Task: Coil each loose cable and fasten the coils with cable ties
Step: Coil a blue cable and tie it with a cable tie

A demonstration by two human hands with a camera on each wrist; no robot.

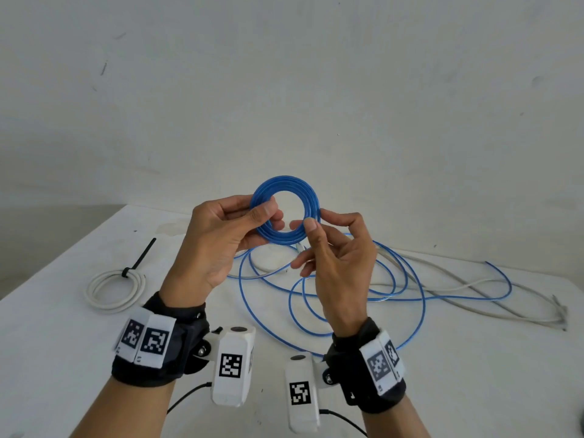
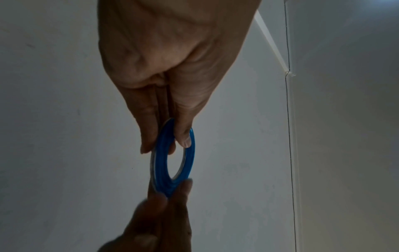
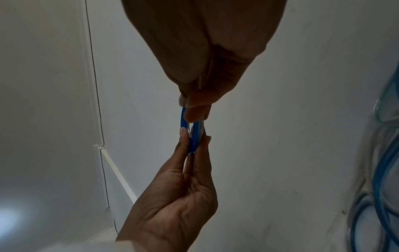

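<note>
A small tight coil of blue cable [image 1: 286, 184] is held up above the table between both hands. My left hand [image 1: 252, 216] pinches the coil's left side between thumb and fingers. My right hand [image 1: 308, 221] pinches its lower right side. The left wrist view shows the blue coil [image 2: 190, 163] edge-on, my left hand [image 2: 170, 143] at its top and my right hand's fingertips [image 2: 185, 185] at its bottom. In the right wrist view the coil [image 3: 194, 136] sits between both hands. The rest of the blue cable [image 1: 420, 298] trails loose on the table below.
A white cable coil [image 1: 115, 290] fastened with a black cable tie [image 1: 140, 259] lies at the left of the white table [image 1: 474, 374]. A loose grey cable [image 1: 474, 289] tangles with the blue one at the right. A wall stands behind.
</note>
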